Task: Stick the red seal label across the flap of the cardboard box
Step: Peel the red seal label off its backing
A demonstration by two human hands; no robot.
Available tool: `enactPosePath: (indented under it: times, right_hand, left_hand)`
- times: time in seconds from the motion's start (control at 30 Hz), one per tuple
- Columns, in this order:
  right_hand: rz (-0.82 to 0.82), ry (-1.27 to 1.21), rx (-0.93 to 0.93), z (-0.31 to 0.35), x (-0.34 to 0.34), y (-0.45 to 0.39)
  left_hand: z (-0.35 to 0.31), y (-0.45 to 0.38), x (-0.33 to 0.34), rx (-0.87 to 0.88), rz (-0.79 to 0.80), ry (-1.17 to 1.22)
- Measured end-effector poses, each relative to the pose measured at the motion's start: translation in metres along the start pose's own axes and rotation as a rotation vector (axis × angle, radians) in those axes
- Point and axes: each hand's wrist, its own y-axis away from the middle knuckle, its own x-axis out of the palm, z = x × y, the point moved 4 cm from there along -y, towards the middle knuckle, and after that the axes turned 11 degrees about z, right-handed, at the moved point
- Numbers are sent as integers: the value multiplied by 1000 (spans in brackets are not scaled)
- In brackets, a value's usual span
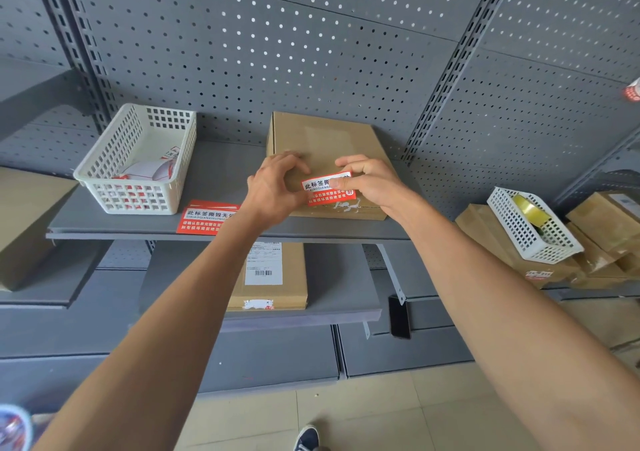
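I am holding the red seal label with white printed characters [328, 189] over the near top edge of the flat brown cardboard box [322, 139], which is lying on the grey metal shelf [221, 173]. My right hand [372, 182] is pinching the label's right end, thumb on its face and fingers curled behind. My left hand [277, 187] is closing on the label's left end with bent fingertips, though I cannot tell from here whether they are gripping the label or only pressing on the box beside it.

I judge the job about half done: the label is at the box and roughly lined up with the front flap, but I cannot tell whether its backing is off or whether any part is sticking yet. What is remaining, as I see it, is laying it down across the flap seam and rubbing it flat over the edge.

Just left of the box, a small stack of spare red labels [207, 218] is lying on the shelf, partly under my left forearm. Further left, a white perforated plastic basket [104, 160] is holding more red and white sheets. Behind everything, a grey pegboard wall [311, 35] is rising.
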Motion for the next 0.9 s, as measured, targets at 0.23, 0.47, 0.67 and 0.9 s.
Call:
enactPosePath:
  times: [0.23,0.47,0.67,0.9]
  right_hand:
    - [-6,-17,5,-5,-2,-4]
    - [-7,0,-6,-4,-2,-3]
    - [-20,-6,8,-5,-2,-3]
    - [-14,-18,-13,-6,-2,-4]
  left_hand:
    - [-2,-1,-3,-17,-3,81]
    - [-8,0,-3,-24,7,94]
    - [-8,1,-3,4,10,99]
    - [-8,3,-4,26,32,126]
